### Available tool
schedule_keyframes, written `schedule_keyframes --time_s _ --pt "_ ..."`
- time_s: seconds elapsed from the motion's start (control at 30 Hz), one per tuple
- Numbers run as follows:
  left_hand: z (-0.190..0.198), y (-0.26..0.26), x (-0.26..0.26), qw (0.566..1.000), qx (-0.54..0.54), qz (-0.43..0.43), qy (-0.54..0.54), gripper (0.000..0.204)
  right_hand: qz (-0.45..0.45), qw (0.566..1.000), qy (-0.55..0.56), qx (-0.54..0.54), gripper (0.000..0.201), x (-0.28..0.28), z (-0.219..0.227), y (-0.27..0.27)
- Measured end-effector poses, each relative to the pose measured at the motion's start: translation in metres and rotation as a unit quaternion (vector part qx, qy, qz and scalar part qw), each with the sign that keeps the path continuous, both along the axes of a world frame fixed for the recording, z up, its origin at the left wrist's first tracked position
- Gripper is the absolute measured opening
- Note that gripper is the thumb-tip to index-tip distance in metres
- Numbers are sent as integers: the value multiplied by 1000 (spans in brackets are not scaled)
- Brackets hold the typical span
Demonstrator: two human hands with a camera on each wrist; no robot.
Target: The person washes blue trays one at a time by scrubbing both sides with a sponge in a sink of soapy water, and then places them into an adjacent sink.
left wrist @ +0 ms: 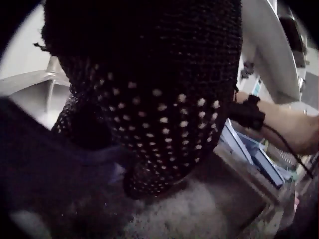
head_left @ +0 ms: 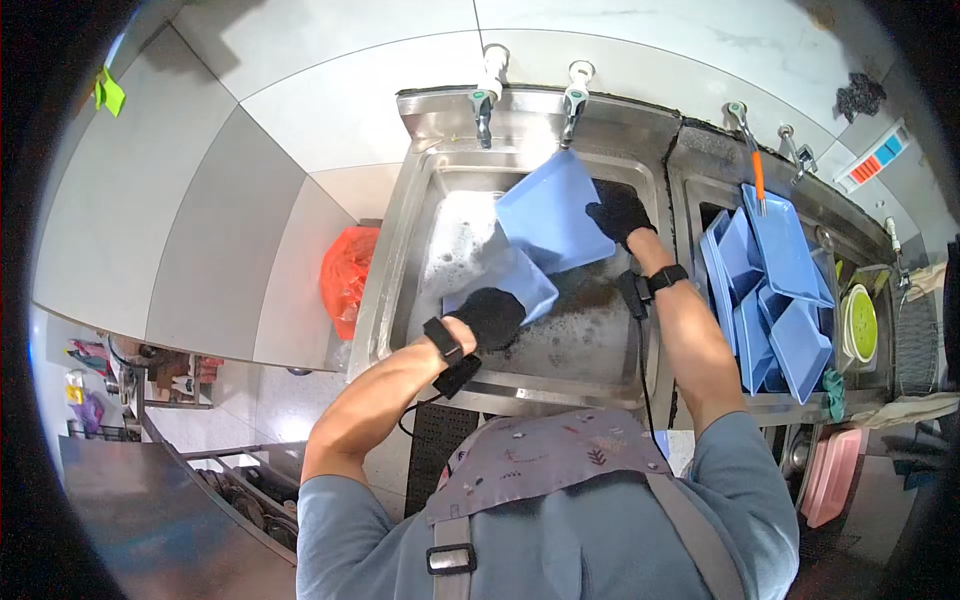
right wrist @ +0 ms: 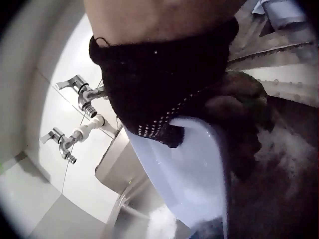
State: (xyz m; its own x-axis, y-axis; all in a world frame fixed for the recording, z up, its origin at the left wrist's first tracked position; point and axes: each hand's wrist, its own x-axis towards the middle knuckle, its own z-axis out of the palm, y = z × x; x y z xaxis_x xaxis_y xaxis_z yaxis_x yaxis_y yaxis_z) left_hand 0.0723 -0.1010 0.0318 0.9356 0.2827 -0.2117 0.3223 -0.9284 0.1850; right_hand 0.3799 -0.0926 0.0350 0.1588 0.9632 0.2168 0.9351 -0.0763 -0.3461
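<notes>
Both hands wear black dotted gloves over the left sink basin (head_left: 385, 290). My right hand (head_left: 622, 212) grips the right edge of a large blue tray (head_left: 555, 215); in the right wrist view the thumb of the hand (right wrist: 164, 89) lies over the rim of the tray (right wrist: 184, 169). Lower left, my left hand (head_left: 492, 318) grips a second blue tray (head_left: 525, 285), which lies partly beneath the large one. The left wrist view shows the back of the glove (left wrist: 159, 109) with curled fingers; its tray is dark and blurred there.
White suds (head_left: 465, 235) float at the basin's left. Two taps (head_left: 483, 115) stand behind it. The right basin holds several blue trays (head_left: 785, 250) and a green round container (head_left: 862, 322). A red bag (head_left: 348, 280) is left of the sink, pink trays (head_left: 832, 478) lower right.
</notes>
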Motion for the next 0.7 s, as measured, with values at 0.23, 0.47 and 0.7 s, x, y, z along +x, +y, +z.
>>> schedule_keyframes --time_s 0.23,0.47,0.7 --pt "-83 8 11 981 -8 -101 165 15 -57 996 56 -39 42 -13 -19 -2" --pt "-140 34 21 991 6 -47 128 19 -121 984 66 -109 40 -12 -49 -5" --pt "-142 68 25 982 47 -42 176 21 -108 946 261 -158 52 -1 -217 0"
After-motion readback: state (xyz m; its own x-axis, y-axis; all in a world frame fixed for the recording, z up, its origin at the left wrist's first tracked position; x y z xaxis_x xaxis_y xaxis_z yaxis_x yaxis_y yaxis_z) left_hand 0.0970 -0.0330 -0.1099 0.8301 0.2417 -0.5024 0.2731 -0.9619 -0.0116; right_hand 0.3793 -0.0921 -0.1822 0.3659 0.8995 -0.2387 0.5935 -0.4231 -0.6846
